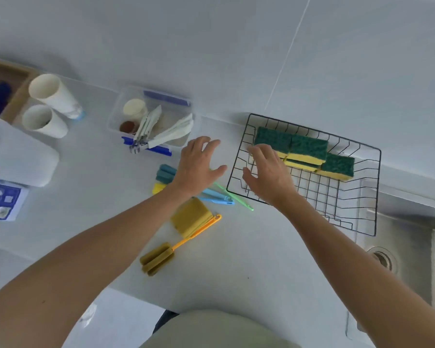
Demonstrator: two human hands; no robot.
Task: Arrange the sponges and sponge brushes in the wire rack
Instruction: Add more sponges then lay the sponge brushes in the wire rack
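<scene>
A black wire rack [359, 212] sits on the counter right of centre. Several green-and-yellow sponges [309, 151] lie in a row along its far side. My right hand [266, 172] hovers over the rack's left part, fingers spread, holding nothing. My left hand [199, 164] is open above the counter just left of the rack. Beneath it lie sponge brushes: a teal-headed one [165, 173], blue handles [217, 197] and a green handle [236, 197]. Nearer me, a yellow sponge [190, 217] and an orange-handled sponge brush [166, 252] rest on the counter.
A clear tub [176, 116] with utensils and small cups stands behind the brushes. Two white cups [50, 106], a white container [18, 156] and a blue leaflet [3, 202] are at the left. A steel sink [407, 247] with a drain lies right of the rack.
</scene>
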